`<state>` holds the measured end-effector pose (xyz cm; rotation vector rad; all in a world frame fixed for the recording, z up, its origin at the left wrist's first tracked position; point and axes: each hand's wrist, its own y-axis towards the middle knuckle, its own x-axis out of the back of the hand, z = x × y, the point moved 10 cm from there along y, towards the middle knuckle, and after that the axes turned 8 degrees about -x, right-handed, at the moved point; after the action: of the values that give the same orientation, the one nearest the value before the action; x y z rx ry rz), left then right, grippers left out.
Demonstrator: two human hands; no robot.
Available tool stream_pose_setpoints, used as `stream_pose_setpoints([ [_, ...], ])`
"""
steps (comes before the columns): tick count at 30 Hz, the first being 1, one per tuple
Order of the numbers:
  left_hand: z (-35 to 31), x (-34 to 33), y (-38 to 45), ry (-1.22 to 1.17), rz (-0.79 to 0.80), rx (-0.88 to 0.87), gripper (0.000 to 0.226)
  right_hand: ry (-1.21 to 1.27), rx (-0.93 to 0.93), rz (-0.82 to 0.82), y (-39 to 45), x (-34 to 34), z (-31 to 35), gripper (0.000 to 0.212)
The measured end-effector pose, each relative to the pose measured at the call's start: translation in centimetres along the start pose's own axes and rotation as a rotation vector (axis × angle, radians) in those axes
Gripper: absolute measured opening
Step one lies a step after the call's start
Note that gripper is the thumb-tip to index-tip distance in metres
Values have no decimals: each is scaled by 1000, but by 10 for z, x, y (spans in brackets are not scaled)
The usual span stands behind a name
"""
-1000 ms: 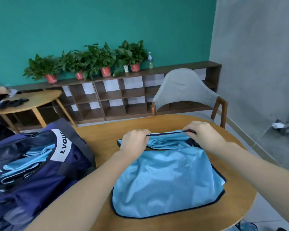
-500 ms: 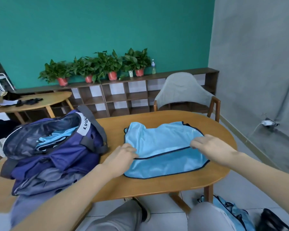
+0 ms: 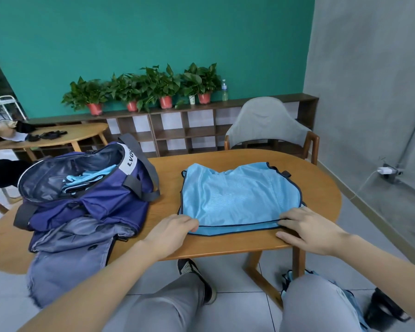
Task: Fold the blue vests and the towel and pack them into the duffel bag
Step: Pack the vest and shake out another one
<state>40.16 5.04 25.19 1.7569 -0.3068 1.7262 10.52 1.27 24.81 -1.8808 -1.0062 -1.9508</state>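
The folded blue vest (image 3: 237, 200) is pinned flat at its near hem by both open hands (image 3: 175, 230) (image 3: 304, 230), so the crease is set.

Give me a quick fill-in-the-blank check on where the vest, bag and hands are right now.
1. The blue vest lies folded on the wooden ____.
2. The duffel bag sits to the vest's ____.
3. The left hand and right hand rest at the vest's ____ edge.
4. The bag's top is ____.

Missing words: table; left; near; open
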Motion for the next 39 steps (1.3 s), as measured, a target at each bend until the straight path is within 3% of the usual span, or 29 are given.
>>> stream_pose_setpoints([
  [5, 2, -5, -11, -79, -86, -33, 47, 30, -13, -91, -12, 2, 0, 66],
  [12, -10, -3, -28, -96, -90, 23, 47, 89, -15, -187, -21, 10, 12, 69],
  [16, -11, 1, -47, 33, -160, 44, 65, 161, 78, -301, -32, 18, 30, 39],
  [21, -28, 17, -57, -60, -280, -46, 40, 165, 115, -300, -45, 21, 40, 5],
  [23, -27, 40, -51, -83, -353, -6, 28, 144, 64, -309, -44, 36, 32, 15],
  [26, -1, 83, -38, -124, -427, 188, 4, 69, -58, -267, -31, 56, 9, 27],
  [30, 20, 143, -10, -141, -464, 231, 9, 40, -214, -199, -3, 92, -20, 17],
  [35, 34, 227, 17, -76, -576, 269, 12, 317, -511, -327, 20, 180, -56, 8],
  [39, 39, 301, 30, -77, -676, 387, 19, 488, -584, -462, 33, 260, -63, 6],
])
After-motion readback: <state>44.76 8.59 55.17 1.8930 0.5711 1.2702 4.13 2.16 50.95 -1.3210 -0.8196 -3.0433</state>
